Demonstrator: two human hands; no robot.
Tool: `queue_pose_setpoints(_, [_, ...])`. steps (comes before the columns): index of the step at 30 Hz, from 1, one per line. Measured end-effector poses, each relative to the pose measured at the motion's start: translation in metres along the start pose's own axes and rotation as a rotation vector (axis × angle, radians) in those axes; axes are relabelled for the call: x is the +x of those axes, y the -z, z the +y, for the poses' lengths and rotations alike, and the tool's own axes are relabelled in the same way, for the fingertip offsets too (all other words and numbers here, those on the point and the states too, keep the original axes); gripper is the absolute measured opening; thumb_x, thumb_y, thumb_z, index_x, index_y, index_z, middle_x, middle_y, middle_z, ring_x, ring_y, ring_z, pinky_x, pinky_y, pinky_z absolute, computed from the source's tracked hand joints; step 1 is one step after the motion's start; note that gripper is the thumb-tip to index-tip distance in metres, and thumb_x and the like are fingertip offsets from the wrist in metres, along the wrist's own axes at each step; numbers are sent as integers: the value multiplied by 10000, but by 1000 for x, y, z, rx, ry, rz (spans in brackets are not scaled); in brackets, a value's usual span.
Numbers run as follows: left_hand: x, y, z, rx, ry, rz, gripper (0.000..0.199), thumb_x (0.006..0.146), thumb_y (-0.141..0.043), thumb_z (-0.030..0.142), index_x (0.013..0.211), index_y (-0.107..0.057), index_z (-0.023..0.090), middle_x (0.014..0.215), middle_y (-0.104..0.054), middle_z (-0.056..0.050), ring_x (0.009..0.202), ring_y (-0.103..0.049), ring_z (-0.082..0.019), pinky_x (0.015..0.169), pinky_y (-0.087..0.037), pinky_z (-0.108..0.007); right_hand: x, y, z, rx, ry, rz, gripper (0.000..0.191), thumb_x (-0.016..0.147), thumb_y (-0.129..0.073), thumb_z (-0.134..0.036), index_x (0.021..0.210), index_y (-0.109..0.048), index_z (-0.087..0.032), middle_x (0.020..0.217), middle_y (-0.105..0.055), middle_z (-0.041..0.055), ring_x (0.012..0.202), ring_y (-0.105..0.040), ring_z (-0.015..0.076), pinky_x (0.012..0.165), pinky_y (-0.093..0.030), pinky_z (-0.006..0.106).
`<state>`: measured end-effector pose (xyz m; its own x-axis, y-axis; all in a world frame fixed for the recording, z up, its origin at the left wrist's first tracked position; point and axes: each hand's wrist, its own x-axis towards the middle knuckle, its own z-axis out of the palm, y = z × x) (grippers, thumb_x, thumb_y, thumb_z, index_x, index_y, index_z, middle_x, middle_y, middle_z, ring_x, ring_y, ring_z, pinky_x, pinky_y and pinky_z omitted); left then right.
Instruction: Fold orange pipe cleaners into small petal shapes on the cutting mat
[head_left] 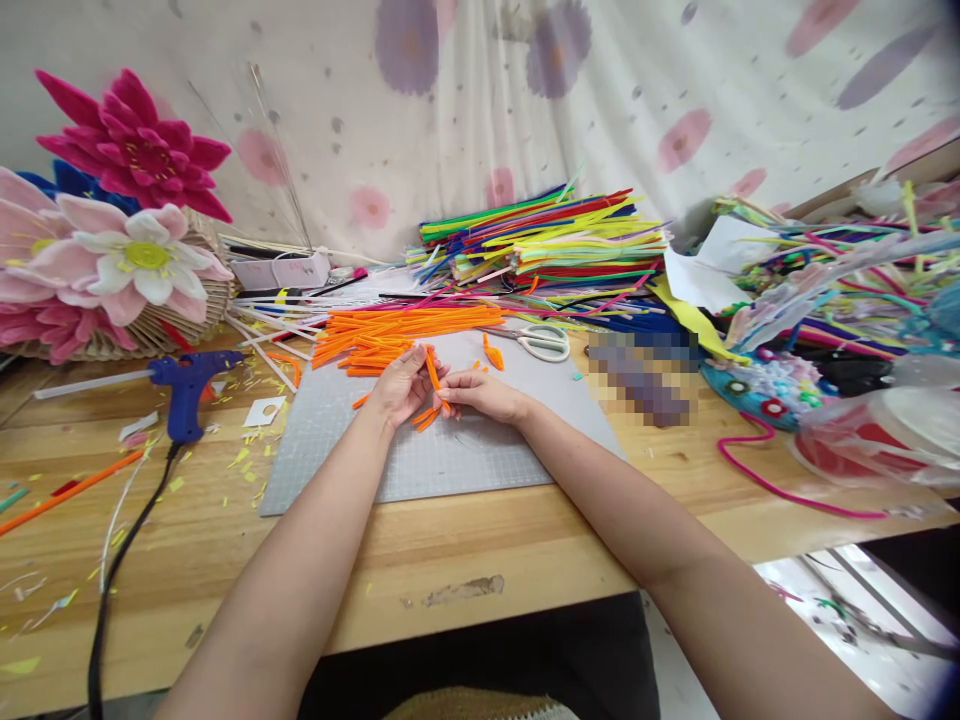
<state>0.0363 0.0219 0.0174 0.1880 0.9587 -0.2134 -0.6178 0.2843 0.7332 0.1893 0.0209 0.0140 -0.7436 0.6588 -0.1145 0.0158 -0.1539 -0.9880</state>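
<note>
Both hands were closed on one small orange strip [433,368]: left hand [403,390] had it between thumb and fingers on its left side, right hand [484,394] pinched its lower end from the right. The strip sat between the two hands, above the mat, long axis running mostly away from the person, far end tipped a bit left. Right fingertips were nearer the near end; the left thumb was nearer the far end. Fingers hid part of it, so one folded piece or several could not be told. Short orange ends [425,420] stuck out just below the fingers.

Under the hands: grey cutting mat [480,468] on a wooden table [390,560]. Just beyond the left hand, a pile of orange fuzzy sticks [367,340]. Beyond the right hand, a small orange piece [493,352], then scissors [545,343] with pale handles to its right.

Farther out: blue glue gun [186,390] and paper square [259,412] on the left, cloth flowers [142,255] behind them, mixed-colour sticks [555,240] at the back, pink stick [780,492] and clear tub [892,430] far right.
</note>
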Motion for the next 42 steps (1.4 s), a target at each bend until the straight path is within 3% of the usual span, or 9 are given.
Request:
queue_pose_setpoints(19, [4, 4, -1, -9, -56, 36, 159, 760, -634, 202, 631, -599, 117, 585, -599, 7, 554, -590, -61, 632, -504, -169, -1, -1, -1, -9, -18, 11, 265, 762, -604, -392, 759, -597, -127, 639, -582, -14, 551, -476, 51, 567, -396, 184])
queue_pose_setpoints(36, [5, 1, 0, -100, -71, 179, 159, 807, -548, 117, 654, -591, 128, 565, -585, 22, 537, -578, -50, 692, -520, -185, 2, -1, -6, -150, 3, 42, 316, 733, -621, -442, 686, -556, -137, 588, -580, -22, 513, -481, 47, 509, -378, 175])
queue_pose_setpoints(42, [8, 8, 13, -189, -194, 240, 138, 776, -616, 172, 647, -570, 154, 567, -576, 49, 554, -570, -41, 715, -525, -193, -3, 7, -8, -226, -34, 18, 315, 706, -643, -444, 689, -587, -134, 557, -584, -17, 493, -477, 51, 501, -387, 182])
